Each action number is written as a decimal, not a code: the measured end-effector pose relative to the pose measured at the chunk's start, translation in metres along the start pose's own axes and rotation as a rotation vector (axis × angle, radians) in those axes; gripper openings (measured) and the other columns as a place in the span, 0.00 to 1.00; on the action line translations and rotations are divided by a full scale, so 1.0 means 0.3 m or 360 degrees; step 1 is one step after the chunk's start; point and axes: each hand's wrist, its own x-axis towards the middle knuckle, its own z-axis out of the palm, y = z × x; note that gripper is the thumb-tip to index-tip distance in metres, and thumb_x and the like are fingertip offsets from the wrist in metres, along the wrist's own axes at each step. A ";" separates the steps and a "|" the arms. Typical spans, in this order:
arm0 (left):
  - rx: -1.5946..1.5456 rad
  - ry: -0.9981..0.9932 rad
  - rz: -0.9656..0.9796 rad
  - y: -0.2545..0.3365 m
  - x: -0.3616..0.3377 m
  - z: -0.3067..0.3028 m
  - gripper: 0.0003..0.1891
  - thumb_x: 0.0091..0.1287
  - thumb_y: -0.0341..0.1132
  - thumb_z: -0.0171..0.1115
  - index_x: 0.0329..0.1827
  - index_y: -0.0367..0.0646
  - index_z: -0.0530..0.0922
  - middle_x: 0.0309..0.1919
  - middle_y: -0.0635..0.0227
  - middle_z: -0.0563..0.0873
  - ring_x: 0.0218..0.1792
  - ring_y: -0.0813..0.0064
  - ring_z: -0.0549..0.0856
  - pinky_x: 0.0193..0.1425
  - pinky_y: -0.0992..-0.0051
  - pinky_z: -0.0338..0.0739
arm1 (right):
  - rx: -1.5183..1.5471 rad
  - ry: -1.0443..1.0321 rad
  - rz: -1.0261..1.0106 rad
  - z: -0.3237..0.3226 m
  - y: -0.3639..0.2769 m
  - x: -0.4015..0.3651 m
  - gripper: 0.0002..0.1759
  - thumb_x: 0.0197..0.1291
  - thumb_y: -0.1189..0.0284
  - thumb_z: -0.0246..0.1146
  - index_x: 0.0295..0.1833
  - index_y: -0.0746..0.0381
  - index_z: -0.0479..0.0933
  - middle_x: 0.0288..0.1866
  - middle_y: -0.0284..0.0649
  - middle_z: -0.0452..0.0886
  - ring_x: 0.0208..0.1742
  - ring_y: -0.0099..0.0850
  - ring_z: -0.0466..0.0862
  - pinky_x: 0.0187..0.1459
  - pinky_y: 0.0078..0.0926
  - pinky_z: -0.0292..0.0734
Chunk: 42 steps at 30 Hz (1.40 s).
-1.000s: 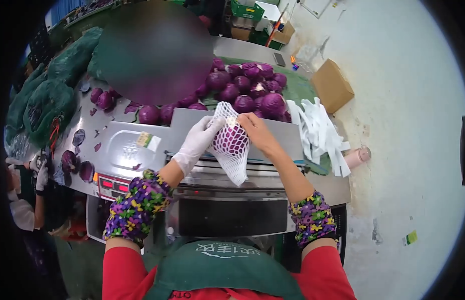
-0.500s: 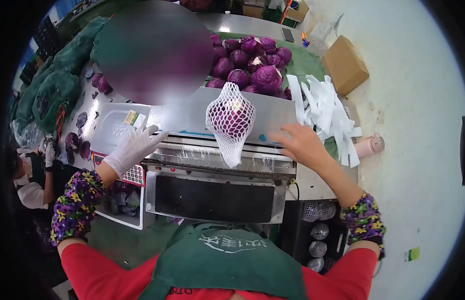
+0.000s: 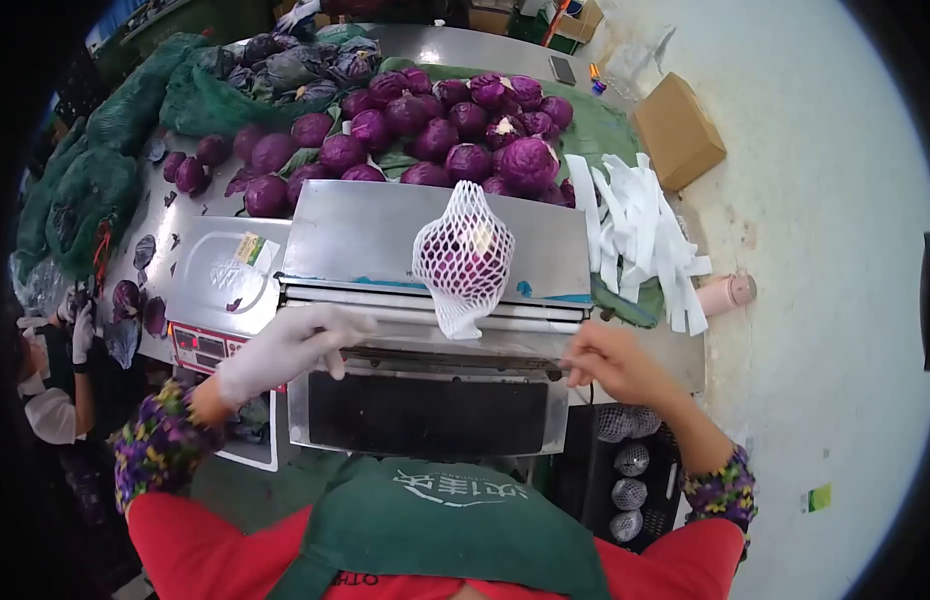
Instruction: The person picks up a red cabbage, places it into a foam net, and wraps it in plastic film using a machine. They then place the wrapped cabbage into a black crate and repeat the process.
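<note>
A red cabbage [image 3: 467, 258] in a white foam net sleeve sits on the metal top of the wrapping machine [image 3: 355, 235], the sleeve's loose end hanging over the front rollers. My left hand [image 3: 295, 350], in a white glove, is closed at the left front of the machine, fingers bent over the thumb. My bare right hand [image 3: 613, 362] is closed in a pinch at the right front. A sheet of clear plastic film [image 3: 465, 352] stretches between them below the rollers; its gripped edges are hard to see. Neither hand touches the cabbage.
Many red cabbages [image 3: 405, 115] lie piled behind the machine. White foam net sleeves [image 3: 640, 230] are heaped at right, near a cardboard box [image 3: 680, 130] and pink bottle [image 3: 727, 294]. A scale [image 3: 220, 260] stands at left. A crate [image 3: 635, 490] holds wrapped cabbages. Another person's gloved hand [image 3: 82, 335] is at far left.
Both hands have come down toward me from the roller edge and closed from spread fingers. Clear film now spans the front of the machine. The netted cabbage has stayed in place.
</note>
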 end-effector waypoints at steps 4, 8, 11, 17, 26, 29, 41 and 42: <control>-0.0022 0.0594 0.0673 0.140 0.011 -0.092 0.10 0.71 0.29 0.52 0.47 0.33 0.79 0.49 0.61 0.84 0.46 0.73 0.85 0.55 0.74 0.77 | 0.0246 0.0653 -0.0470 -0.153 -0.179 0.113 0.01 0.66 0.81 0.52 0.42 0.66 0.69 0.35 0.42 0.78 0.36 0.32 0.86 0.42 0.26 0.81; 0.0807 0.0441 0.1101 0.115 0.378 -0.131 0.44 0.52 0.33 0.72 0.72 0.39 0.58 0.63 0.49 0.73 0.66 0.63 0.72 0.66 0.68 0.70 | -0.0998 0.0695 -0.0980 -0.229 0.120 0.514 0.22 0.58 0.80 0.61 0.59 0.65 0.67 0.52 0.54 0.76 0.55 0.49 0.80 0.56 0.38 0.76; 0.0773 -0.0044 0.1195 -0.007 0.544 -0.043 0.56 0.42 0.37 0.80 0.74 0.41 0.53 0.65 0.52 0.70 0.66 0.63 0.71 0.68 0.68 0.67 | -0.1392 0.0243 -0.1037 -0.090 0.254 0.600 0.51 0.42 0.72 0.74 0.73 0.63 0.54 0.65 0.56 0.67 0.64 0.51 0.71 0.65 0.38 0.68; 0.0166 -0.0177 0.0454 0.027 0.554 0.008 0.41 0.54 0.43 0.74 0.67 0.35 0.64 0.54 0.58 0.80 0.53 0.69 0.80 0.61 0.71 0.74 | -0.0386 -0.0024 -0.0369 -0.014 0.202 0.477 0.60 0.40 0.59 0.78 0.74 0.66 0.49 0.68 0.57 0.65 0.67 0.51 0.69 0.66 0.36 0.65; -0.1806 -0.1041 -0.0834 -0.128 0.137 0.338 0.30 0.72 0.62 0.36 0.70 0.56 0.64 0.65 0.69 0.72 0.65 0.69 0.73 0.69 0.64 0.70 | 0.1536 -0.0851 0.0747 0.322 0.152 0.001 0.46 0.66 0.41 0.48 0.78 0.55 0.40 0.73 0.45 0.60 0.68 0.41 0.69 0.61 0.41 0.74; -0.1844 -0.0759 -0.1043 -0.207 0.117 0.424 0.32 0.73 0.62 0.31 0.71 0.52 0.63 0.67 0.66 0.70 0.66 0.65 0.71 0.71 0.64 0.66 | 0.1681 -0.0683 0.0815 0.423 0.238 -0.044 0.49 0.61 0.37 0.53 0.76 0.57 0.47 0.71 0.47 0.63 0.66 0.42 0.71 0.65 0.44 0.70; 0.0342 0.0694 0.0331 -0.308 -0.218 0.351 0.16 0.75 0.43 0.49 0.39 0.40 0.78 0.25 0.73 0.79 0.30 0.83 0.76 0.34 0.80 0.69 | 0.1120 0.0717 0.0776 0.563 0.222 -0.276 0.18 0.72 0.60 0.49 0.45 0.65 0.74 0.33 0.42 0.81 0.31 0.32 0.85 0.34 0.27 0.81; -0.0276 0.0696 -0.0063 -0.295 -0.205 0.370 0.17 0.77 0.44 0.45 0.37 0.42 0.77 0.21 0.77 0.75 0.25 0.86 0.72 0.30 0.83 0.65 | 0.1126 0.0719 0.0776 0.563 0.234 -0.274 0.18 0.72 0.60 0.49 0.45 0.65 0.74 0.33 0.42 0.81 0.31 0.32 0.85 0.34 0.27 0.81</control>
